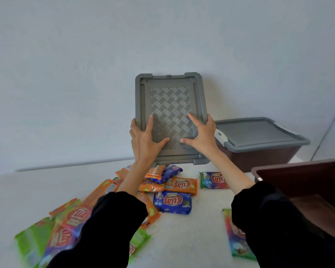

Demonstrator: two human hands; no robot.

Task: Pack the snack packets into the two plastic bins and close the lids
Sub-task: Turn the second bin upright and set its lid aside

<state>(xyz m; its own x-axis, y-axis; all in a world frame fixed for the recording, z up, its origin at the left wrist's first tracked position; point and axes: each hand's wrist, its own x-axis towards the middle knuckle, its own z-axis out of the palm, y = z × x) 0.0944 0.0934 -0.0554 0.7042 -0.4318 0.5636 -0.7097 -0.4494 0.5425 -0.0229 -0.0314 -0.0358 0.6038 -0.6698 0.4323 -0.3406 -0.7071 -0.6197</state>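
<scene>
A grey lid (169, 97) with a woven pattern stands nearly upright above the table, close to the back wall. My left hand (146, 141) grips its lower left edge and my right hand (201, 136) grips its lower right edge. An open brown bin (306, 171) sits at the right edge with nothing visible inside. Farther back on the right, a second brown bin (259, 157) has its grey lid (259, 132) on. Several snack packets lie loose on the table, among them a blue one (172, 203), an orange one (182, 185) and a green one (214, 180).
The white table (191, 238) runs to a pale wall behind. A pile of green, orange and purple packets (52, 235) fills the near left, partly under my left sleeve. One more packet (235, 236) lies next to my right sleeve.
</scene>
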